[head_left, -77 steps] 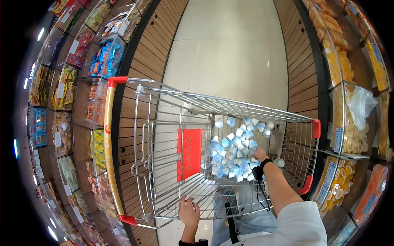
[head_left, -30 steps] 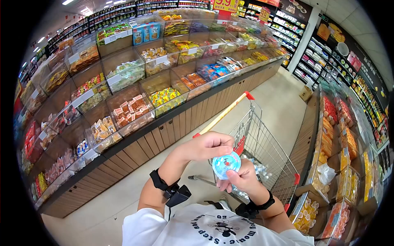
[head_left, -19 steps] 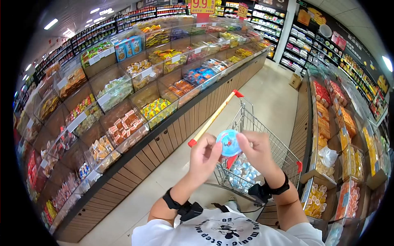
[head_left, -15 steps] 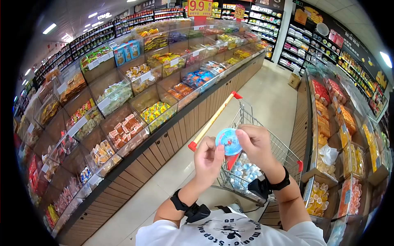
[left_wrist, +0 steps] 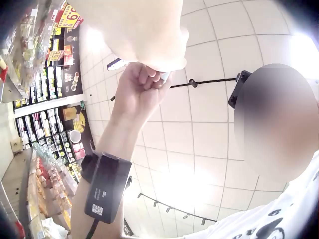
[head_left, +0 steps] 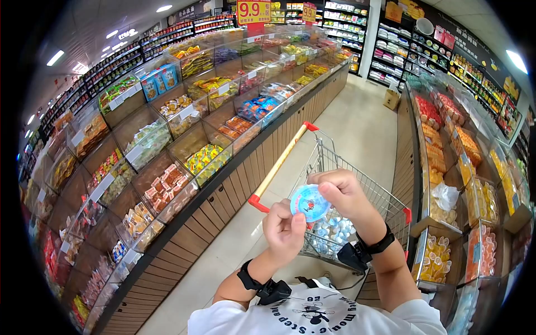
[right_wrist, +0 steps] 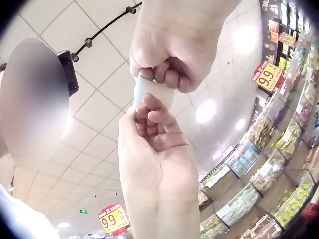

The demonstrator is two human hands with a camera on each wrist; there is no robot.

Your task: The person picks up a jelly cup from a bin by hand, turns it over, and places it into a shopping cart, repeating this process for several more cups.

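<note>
A small cup with a round blue printed lid (head_left: 310, 203) is held up between both hands in the head view, its lid facing the camera. The left hand (head_left: 283, 230) grips its lower left side, thumb on the lid's edge. From the upper right, the right hand (head_left: 345, 193) pinches the rim between thumb and curled fingers. In the right wrist view the cup's white side (right_wrist: 155, 92) shows between the two hands. The left wrist view shows the right hand (left_wrist: 139, 92), with most of the cup hidden.
Beyond the hands stands a metal shopping cart (head_left: 385, 196) with many small blue and white cups (head_left: 334, 230) inside. Clear bins of wrapped sweets (head_left: 205, 157) line the left, and bins of jelly cups (head_left: 434, 259) the right. A cardboard box (head_left: 391, 99) stands far down the aisle.
Earlier the right hand was among the cups in the cart and the left hand hung free; now both hold one cup raised. The latest frames show the lid tilting slightly and the view shifting.
</note>
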